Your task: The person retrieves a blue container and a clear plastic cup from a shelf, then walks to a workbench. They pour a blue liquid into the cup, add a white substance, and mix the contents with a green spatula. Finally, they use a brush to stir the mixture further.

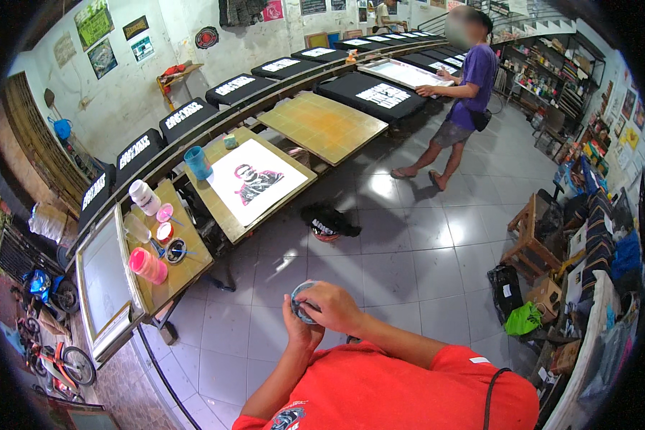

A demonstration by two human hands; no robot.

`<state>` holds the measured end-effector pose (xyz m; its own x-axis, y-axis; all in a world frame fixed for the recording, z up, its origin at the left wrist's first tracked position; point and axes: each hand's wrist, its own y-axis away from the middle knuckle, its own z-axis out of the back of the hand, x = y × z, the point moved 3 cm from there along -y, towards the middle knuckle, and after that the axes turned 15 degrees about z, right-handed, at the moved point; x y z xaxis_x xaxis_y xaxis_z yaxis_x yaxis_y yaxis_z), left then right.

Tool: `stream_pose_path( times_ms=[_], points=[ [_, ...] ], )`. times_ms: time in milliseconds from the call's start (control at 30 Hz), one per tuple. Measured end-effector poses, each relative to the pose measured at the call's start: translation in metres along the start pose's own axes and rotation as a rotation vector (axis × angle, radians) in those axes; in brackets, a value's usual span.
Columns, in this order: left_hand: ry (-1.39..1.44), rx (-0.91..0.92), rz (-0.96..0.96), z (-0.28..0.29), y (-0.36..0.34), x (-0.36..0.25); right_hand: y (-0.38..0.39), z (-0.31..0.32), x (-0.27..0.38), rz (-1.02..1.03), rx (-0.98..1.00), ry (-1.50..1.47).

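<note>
Close in front of my red shirt, both hands hold a small round grey-blue thing [301, 292]; its exact kind does not show. My left hand [297, 328] is wrapped round it from the left and below. Over its top and right side lie the bent fingers of my right hand [332, 304], hiding much of it. Beyond them, on a tan printing board [292, 170], lies a white sheet [265, 204] with a pink-and-black portrait. A blue container [198, 163] and a small greenish block [230, 141] stand by the sheet.
At left, a side board [186, 236] carries a pink jar [148, 266], a white jar [144, 197] and small paint pots. A framed screen [107, 276] leans beside it. Black printed shirts [371, 93] line the long table. A person in purple [473, 75] handles a frame. Black cloth [330, 218] sits on the floor.
</note>
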<state>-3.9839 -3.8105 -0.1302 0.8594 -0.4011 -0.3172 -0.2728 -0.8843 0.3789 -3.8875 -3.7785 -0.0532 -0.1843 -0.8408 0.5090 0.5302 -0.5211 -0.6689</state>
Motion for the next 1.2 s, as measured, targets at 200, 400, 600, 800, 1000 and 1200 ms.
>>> stream_pose_path(
  times_ms=[200,400,600,800,1000,1200],
  points=[
    [-0.009,0.032,0.013,0.002,0.002,0.005,0.007,0.002,0.004,0.073,-0.004,0.065],
    [0.001,0.046,0.017,0.000,0.010,0.008,0.012,0.004,0.012,0.038,0.044,0.080],
    [-0.011,0.055,0.022,-0.004,0.023,0.011,0.020,0.003,0.020,0.027,0.029,0.052],
    [0.006,0.025,0.004,0.001,0.036,0.012,0.027,-0.005,0.028,-0.038,0.100,0.014],
    [0.019,0.012,-0.012,0.015,0.046,0.009,0.026,-0.013,0.041,0.004,0.057,-0.010],
    [0.052,0.008,-0.004,0.027,0.055,0.008,0.024,-0.023,0.049,0.024,0.099,-0.022]
  ],
)
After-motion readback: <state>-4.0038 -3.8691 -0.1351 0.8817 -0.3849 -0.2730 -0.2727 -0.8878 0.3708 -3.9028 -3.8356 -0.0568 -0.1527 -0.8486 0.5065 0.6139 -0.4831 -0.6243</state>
